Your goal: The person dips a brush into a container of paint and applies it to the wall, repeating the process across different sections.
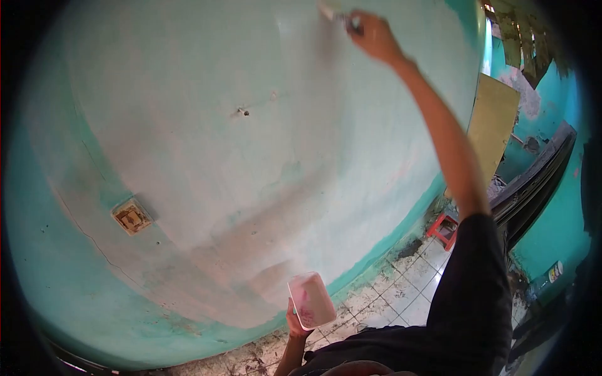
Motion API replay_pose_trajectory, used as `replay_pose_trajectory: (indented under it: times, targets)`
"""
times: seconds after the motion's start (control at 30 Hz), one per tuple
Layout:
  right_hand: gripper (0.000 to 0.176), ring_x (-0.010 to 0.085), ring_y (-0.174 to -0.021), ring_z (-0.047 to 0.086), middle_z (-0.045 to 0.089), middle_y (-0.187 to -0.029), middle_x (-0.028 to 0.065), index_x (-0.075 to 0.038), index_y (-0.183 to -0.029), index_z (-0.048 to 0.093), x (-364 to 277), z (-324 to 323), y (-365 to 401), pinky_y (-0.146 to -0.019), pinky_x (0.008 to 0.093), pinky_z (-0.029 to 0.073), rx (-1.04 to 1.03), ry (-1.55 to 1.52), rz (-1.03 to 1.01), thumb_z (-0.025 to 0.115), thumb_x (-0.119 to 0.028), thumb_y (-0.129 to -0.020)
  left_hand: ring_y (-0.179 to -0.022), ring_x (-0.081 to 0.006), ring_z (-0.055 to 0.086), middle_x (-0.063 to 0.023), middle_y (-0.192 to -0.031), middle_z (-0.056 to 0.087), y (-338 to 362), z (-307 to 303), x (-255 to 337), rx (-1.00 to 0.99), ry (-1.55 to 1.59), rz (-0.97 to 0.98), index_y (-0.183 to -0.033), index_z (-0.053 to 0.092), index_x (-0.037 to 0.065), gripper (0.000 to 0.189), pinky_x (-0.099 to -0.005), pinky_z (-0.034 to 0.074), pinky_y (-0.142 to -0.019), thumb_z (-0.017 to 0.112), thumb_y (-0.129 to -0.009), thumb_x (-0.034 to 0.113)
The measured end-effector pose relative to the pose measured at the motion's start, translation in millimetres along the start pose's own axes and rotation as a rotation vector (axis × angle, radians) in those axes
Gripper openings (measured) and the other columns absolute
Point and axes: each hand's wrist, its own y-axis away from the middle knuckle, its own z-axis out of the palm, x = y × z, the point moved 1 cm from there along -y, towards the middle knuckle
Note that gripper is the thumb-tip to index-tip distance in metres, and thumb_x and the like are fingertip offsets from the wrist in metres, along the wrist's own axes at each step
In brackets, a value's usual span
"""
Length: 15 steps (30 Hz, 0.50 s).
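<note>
Raised at the top of the head view, my right hand [372,36] is closed around the handle of a paintbrush [332,12]. The brush's pale bristles are at the wall [207,156], which has whitish paint over green. Low in the view, my left hand [296,323] holds a pink-white rectangular container [316,304] from its left side and below. Some pinkish material shows inside the container.
A square recessed box [131,216] and a small hole [244,113] are in the wall. To the right stand a red stool [443,230], a yellowish board [492,119] and dark stacked panels [533,182]. Debris lies on the tiled floor [401,288].
</note>
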Motion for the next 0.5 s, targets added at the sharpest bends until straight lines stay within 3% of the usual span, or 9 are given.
replay_pose_trajectory:
  times: [0.07, 0.1, 0.2, 0.27, 0.3, 0.33, 0.4, 0.43, 0.5]
  targets:
    - [0.019, 0.0407, -0.067, 0.065, 0.065, -0.071, 0.0213, -0.001, -0.103, 0.061, -40, 18, 99, -0.067, 0.0498, 0.053, -0.159, -0.053, 0.169, 0.058, -0.013, -0.089, -0.125, -0.0303, 0.054, -0.0079, -0.138, 0.056, 0, 3, -3, 0.003, -0.074, 0.048, -0.143, 0.049, 0.012, 0.059, -0.052, 0.042, -0.108, 0.038, -0.103, 0.053]
    - [0.025, 0.0406, -0.064, 0.062, 0.063, -0.074, 0.0243, -0.002, -0.113, 0.062, -54, 32, 157, -0.058, 0.0467, 0.048, -0.145, -0.115, 0.175, 0.058, -0.007, -0.089, -0.125, -0.0303, 0.054, -0.0079, -0.138, 0.056, -1, 2, -5, 0.012, -0.075, 0.052, -0.143, 0.049, 0.012, 0.059, -0.052, 0.042, -0.108, 0.038, -0.103, 0.053]
    - [0.034, 0.0413, -0.074, 0.064, 0.066, -0.083, 0.0236, -0.002, -0.119, 0.062, -102, 43, 320, -0.067, 0.0488, 0.051, -0.418, -0.133, 0.32, 0.059, -0.004, -0.085, -0.125, -0.0301, 0.054, -0.0075, -0.137, 0.057, 4, 8, -14, 0.047, -0.042, 0.141, -0.143, 0.049, 0.012, 0.058, -0.0517, 0.042, -0.107, 0.038, -0.103, 0.053]
    - [0.03, 0.0411, -0.076, 0.063, 0.067, -0.089, 0.0226, -0.003, -0.112, 0.066, -118, 38, 378, -0.074, 0.0482, 0.052, -0.825, -0.171, 0.509, 0.062, -0.005, -0.083, -0.111, -0.0247, 0.061, -0.0056, -0.127, 0.061, 17, 45, -17, 0.024, -0.505, 0.336, -0.139, 0.051, 0.01, 0.048, -0.0434, 0.052, -0.094, 0.04, -0.105, 0.041]
    - [0.03, 0.0411, -0.076, 0.063, 0.067, -0.089, 0.0226, -0.003, -0.112, 0.066, -109, 39, 391, -0.074, 0.0482, 0.052, -0.837, -0.177, 0.51, 0.062, -0.005, -0.083, -0.107, -0.0206, 0.062, -0.005, -0.125, 0.061, 15, 60, -19, 0.077, -0.056, 0.145, -0.141, 0.049, 0.008, 0.042, -0.0353, 0.055, -0.088, 0.043, -0.105, 0.029]
    - [0.025, 0.0405, -0.077, 0.063, 0.068, -0.089, 0.0215, -0.003, -0.106, 0.068, -96, 41, 404, -0.078, 0.0483, 0.052, -0.976, -0.274, 0.421, 0.063, -0.008, -0.082, -0.107, -0.0206, 0.062, -0.005, -0.125, 0.061, 11, 52, -19, 0.088, -0.054, 0.145, -0.141, 0.049, 0.008, 0.042, -0.0353, 0.055, -0.088, 0.043, -0.105, 0.029]
    - [0.016, 0.0376, -0.083, 0.065, 0.07, -0.084, 0.017, -0.007, -0.093, 0.073, -75, 49, 393, -0.088, 0.0484, 0.05, -1.08, -0.33, 0.286, 0.067, -0.014, -0.08, -0.126, -0.0307, 0.054, -0.0078, -0.137, 0.057, 1, 29, -18, 0.107, -0.407, 0.209, -0.143, 0.048, 0.012, 0.057, -0.052, 0.043, -0.107, 0.038, -0.103, 0.052]
    - [0.016, 0.033, -0.076, 0.066, 0.069, -0.075, 0.0165, -0.007, -0.096, 0.074, -65, 49, 359, -0.078, 0.0441, 0.052, -0.869, -0.327, 0.258, 0.068, -0.013, -0.082, -0.125, -0.0311, 0.055, -0.0083, -0.138, 0.056, 10, 54, -20, 0.088, -0.618, 0.262, -0.143, 0.049, 0.012, 0.057, -0.0527, 0.043, -0.106, 0.038, -0.103, 0.052]
    - [0.014, 0.0247, -0.053, 0.059, 0.064, -0.065, 0.018, -0.003, -0.094, 0.072, -43, 19, 242, -0.056, 0.0372, 0.048, -0.749, -0.389, 0.197, 0.067, -0.015, -0.088, -0.125, -0.0311, 0.055, -0.0086, -0.138, 0.056, 4, 63, -22, 0.054, -0.695, 0.297, -0.143, 0.049, 0.012, 0.057, -0.0529, 0.043, -0.107, 0.038, -0.103, 0.051]
